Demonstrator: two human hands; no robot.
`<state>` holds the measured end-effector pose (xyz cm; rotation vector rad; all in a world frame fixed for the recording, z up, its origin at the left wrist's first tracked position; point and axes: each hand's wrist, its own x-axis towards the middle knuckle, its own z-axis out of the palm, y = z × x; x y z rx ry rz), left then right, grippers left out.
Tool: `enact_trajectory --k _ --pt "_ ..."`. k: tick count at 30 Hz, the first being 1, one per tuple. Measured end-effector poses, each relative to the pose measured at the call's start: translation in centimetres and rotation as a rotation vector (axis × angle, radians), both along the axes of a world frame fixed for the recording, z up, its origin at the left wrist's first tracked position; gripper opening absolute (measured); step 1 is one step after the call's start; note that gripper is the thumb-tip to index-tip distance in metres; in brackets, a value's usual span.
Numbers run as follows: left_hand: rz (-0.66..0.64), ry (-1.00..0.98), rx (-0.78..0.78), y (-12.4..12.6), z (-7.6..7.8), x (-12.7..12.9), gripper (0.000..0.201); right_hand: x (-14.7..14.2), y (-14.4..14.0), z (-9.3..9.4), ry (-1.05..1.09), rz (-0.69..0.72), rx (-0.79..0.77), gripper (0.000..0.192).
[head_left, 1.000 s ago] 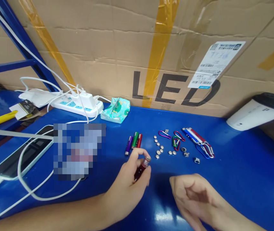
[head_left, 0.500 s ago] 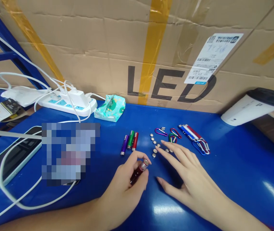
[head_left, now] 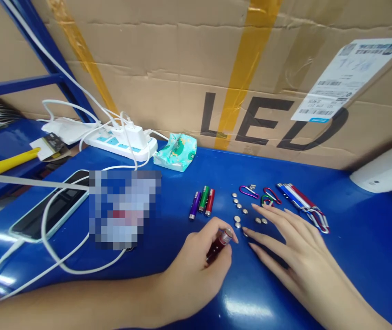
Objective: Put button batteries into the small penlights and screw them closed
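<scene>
My left hand (head_left: 196, 270) grips a small dark red flashlight tube (head_left: 218, 243), silver end pointing up and away. My right hand (head_left: 287, 240) lies flat on the blue table (head_left: 361, 238) with fingers spread, fingertips among several silver button cells (head_left: 237, 219). Three tubes, purple, green and red (head_left: 201, 202), lie side by side just beyond my left hand. Coloured carabiner clips (head_left: 249, 191) and a bundle of assembled keychain lights (head_left: 302, 204) lie past my right fingertips.
A big cardboard box marked LED (head_left: 216, 78) stands along the back. At the left are a white power strip (head_left: 123, 142) with chargers, a phone (head_left: 49, 211) on a white cable, and a tissue pack (head_left: 175, 152). A white device (head_left: 384, 167) sits at the right.
My right hand went from curled and raised near me to stretched flat among the button cells. My left hand has kept hold of the red tube. The view shifted a little.
</scene>
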<state>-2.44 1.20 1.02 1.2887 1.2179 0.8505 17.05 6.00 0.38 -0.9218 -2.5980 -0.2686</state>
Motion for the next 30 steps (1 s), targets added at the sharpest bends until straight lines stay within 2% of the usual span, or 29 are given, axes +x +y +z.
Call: enact_trajectory --k 6,9,19,26,30 --pt "-0.004 0.002 0.051 -0.1 -0.1 -0.1 0.012 0.3 0.0 0.1 0.043 0.083 0.013 0.033" --pt "-0.002 -0.018 0.05 -0.1 0.0 -0.2 0.012 0.5 0.0 -0.1 0.02 0.094 -0.047 0.031" --pt "-0.033 -0.002 0.043 -0.3 0.2 0.0 0.012 0.5 -0.1 -0.8 0.057 0.05 -0.315 0.021" --pt "-0.052 -0.007 0.068 -0.5 0.2 0.0 0.014 0.1 -0.4 -1.5 0.14 -0.041 -0.376 0.031" --pt "-0.06 0.006 0.099 -0.5 0.0 0.0 0.016 -0.2 -0.8 -1.7 0.139 -0.032 -0.4 0.032"
